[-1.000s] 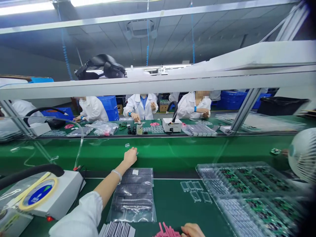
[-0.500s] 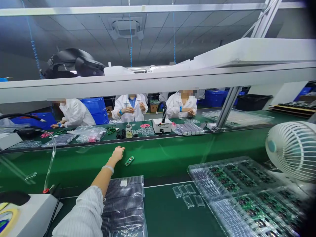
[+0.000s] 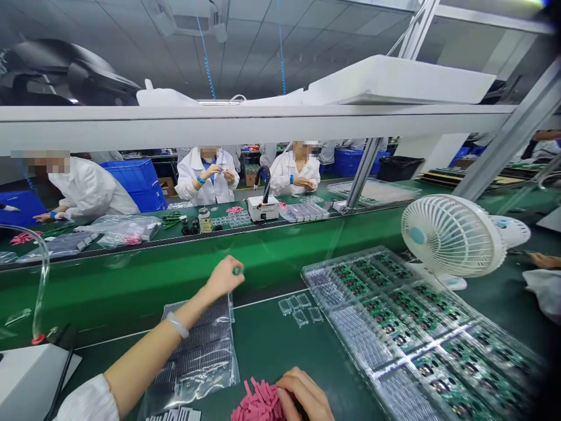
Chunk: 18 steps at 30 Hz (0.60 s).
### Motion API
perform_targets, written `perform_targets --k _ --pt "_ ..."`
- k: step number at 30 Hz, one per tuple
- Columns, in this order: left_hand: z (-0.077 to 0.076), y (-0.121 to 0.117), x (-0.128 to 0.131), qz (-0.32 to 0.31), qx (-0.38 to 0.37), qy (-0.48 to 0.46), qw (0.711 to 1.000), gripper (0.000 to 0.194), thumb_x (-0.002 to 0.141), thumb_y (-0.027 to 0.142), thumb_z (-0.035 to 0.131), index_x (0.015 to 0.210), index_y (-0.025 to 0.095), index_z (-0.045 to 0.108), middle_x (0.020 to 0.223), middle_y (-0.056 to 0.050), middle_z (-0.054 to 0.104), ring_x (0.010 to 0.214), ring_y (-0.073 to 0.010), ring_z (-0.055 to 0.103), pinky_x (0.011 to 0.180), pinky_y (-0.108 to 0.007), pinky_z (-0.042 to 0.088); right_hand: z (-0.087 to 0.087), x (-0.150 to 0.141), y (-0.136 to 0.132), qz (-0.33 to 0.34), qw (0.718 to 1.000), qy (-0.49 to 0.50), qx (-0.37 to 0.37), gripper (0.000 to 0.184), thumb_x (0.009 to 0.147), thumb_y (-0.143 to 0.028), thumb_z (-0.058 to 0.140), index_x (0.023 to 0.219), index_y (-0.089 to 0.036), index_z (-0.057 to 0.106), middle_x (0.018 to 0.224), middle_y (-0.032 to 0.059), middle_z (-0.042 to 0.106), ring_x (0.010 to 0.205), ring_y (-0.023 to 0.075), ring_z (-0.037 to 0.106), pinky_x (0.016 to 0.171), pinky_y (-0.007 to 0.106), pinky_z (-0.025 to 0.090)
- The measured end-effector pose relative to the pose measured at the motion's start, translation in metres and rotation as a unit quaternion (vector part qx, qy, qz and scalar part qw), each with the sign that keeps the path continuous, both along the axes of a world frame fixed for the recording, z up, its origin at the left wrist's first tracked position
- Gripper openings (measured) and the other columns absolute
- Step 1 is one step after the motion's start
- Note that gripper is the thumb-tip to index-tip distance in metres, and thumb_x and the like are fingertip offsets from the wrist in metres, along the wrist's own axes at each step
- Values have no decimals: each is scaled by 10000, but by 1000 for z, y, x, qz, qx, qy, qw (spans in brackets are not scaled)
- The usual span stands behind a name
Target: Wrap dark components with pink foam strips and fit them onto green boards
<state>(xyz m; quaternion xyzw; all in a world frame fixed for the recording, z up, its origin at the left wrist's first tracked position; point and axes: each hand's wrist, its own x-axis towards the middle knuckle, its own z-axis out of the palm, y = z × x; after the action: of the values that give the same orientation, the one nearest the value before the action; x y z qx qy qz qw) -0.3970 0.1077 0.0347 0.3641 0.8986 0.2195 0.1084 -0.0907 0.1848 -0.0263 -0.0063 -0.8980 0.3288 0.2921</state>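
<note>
My left hand [image 3: 222,278] reaches over the green conveyor belt [image 3: 131,295], pinching a small green circuit board [image 3: 238,270] between its fingertips. Most of the board is hidden by my fingers. Below it lies a clear bag of dark strips [image 3: 197,351], close to my left forearm. My right hand [image 3: 302,394] rests at the edge of a pile of pink foam strips [image 3: 256,403], its fingers curled against them. Whether it grips any strip is hidden.
A large clear tray of green circuit boards [image 3: 394,327] fills the lower right, with a white desk fan [image 3: 451,237] behind it. Several clear plastic pieces [image 3: 298,310] lie beside the tray. Co-workers [image 3: 205,175] sit across the belt, and another person's hand [image 3: 543,260] shows at right.
The green board that lay on the belt is now lifted in my left hand. My right hand has come back into view at the pink strips. The whole view has shifted as my head turned.
</note>
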Motion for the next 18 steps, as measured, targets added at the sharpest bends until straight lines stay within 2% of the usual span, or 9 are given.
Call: perform_targets --k 3,5,7,10,12,14,16,18 --pt "-9 25 68 -82 -1 -35 996 219 851 287 649 1014 142 661 1076 -71 638 963 -177 603 910 -390 502 10 3 0 18 1000 -25 2 198 965 -149 427 857 -139 592 785 37 575 743 70 534 699 146 422" --pt "-16 35 97 -95 -3 -46 994 271 851 292 649 1074 138 642 1080 -82 634 972 -191 605 907 -411 503 15 4 -2 13 999 -42 -11 215 976 -162 411 851 -138 584 796 37 574 738 69 529 689 145 416" --pt "-20 39 110 -93 2 -51 994 333 853 306 648 1135 131 613 1121 -97 617 988 -206 604 907 -432 501 18 5 -5 4 998 -66 -24 229 985 -173 400 854 -139 584 810 37 575 737 69 526 674 145 408" --pt "-17 33 107 -81 31 -59 994 362 860 332 644 1153 125 600 1138 -101 607 1007 -207 598 918 -421 492 19 7 -7 3 996 -82 -30 233 990 -181 399 865 -141 591 822 34 574 750 68 527 686 150 408" --pt "-10 18 98 -66 58 -66 994 343 880 327 617 1156 123 598 1130 -95 609 946 -176 606 901 -377 491 19 7 -8 8 997 -73 -26 232 990 -184 407 860 -140 593 819 30 571 753 64 527 700 152 412" --pt "0 -8 91 -47 80 -72 993 316 896 297 585 1160 123 597 1116 -86 613 817 -130 600 848 -321 489 17 7 -8 11 997 -65 -26 222 988 -189 421 864 -139 599 822 29 570 760 61 531 709 154 415" --pt "10 -43 89 -31 93 -78 992 272 885 267 582 1120 135 623 1048 -61 632 747 -112 578 788 -270 469 15 6 -8 13 998 -60 -31 211 986 -196 434 879 -137 606 831 33 572 771 62 538 718 156 420" --pt "18 -83 94 -25 93 -92 991 181 873 260 582 990 153 669 906 -32 651 753 -124 574 734 -239 440 14 4 -8 17 998 -56 -36 204 985 -205 443 895 -134 612 841 39 576 780 64 547 723 158 427"
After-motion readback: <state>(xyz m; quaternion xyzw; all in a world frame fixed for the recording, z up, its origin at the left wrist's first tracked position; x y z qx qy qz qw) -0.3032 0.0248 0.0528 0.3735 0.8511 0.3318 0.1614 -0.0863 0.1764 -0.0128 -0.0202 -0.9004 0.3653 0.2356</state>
